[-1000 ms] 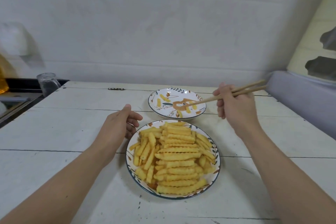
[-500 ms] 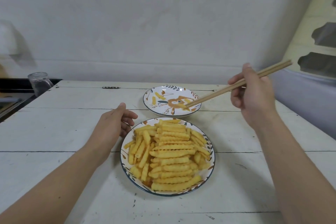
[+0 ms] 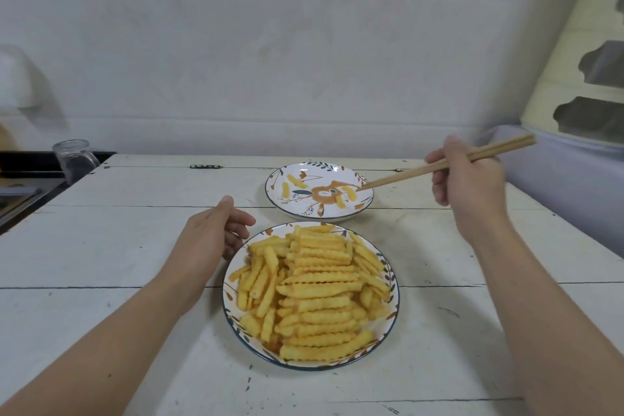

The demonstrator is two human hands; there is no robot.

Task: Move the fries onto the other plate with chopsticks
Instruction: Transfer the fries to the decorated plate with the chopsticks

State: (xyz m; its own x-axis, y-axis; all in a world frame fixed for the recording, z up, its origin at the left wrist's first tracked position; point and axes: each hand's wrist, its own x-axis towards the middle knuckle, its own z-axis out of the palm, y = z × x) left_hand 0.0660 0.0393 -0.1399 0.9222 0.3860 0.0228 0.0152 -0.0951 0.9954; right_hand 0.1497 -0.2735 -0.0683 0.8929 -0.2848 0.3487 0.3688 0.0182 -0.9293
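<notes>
The right hand [image 3: 467,186] grips the chopsticks [image 3: 445,164], their empty tips over the far plate [image 3: 280,179], so a drop-off looks just done; four fries [image 3: 351,193] lie there. Next, swing to the heaped near plate [image 3: 393,284] and pinch one. The left hand [image 3: 211,236] rests beside it, fingers loosely curled, holding nothing.

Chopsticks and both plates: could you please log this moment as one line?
right hand grips chopsticks | tips over far plate, few fries there | near plate heaped | left hand open beside it
</notes>
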